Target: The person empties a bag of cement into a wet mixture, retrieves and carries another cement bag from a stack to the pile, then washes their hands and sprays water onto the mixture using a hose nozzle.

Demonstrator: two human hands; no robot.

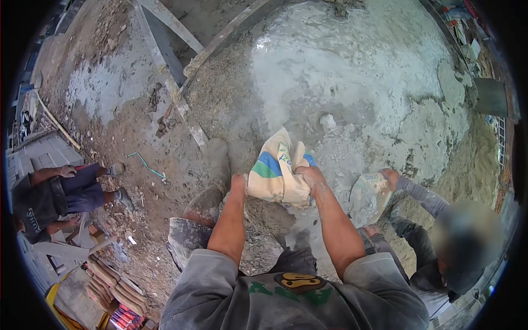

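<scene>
A beige paper cement bag [278, 170] with blue and green stripes is held up in front of me, its top torn and crumpled. My left hand [240, 185] grips its left side, the fingers mostly hidden behind the paper. At the right side, my right hand [312, 177] is closed on the bag's edge. Beyond the bag lies a wide patch of wet grey cement mix [352, 71]. I cannot see how much the bag contains.
To my right, a co-worker [462, 242] bends over holding another cement bag [369, 193]. Another person [60, 192] stands at the left. Wooden boards [176, 99] lie ahead on the left; stacked bags [115, 286] sit at lower left. Green cord [147, 165] lies on the rubble.
</scene>
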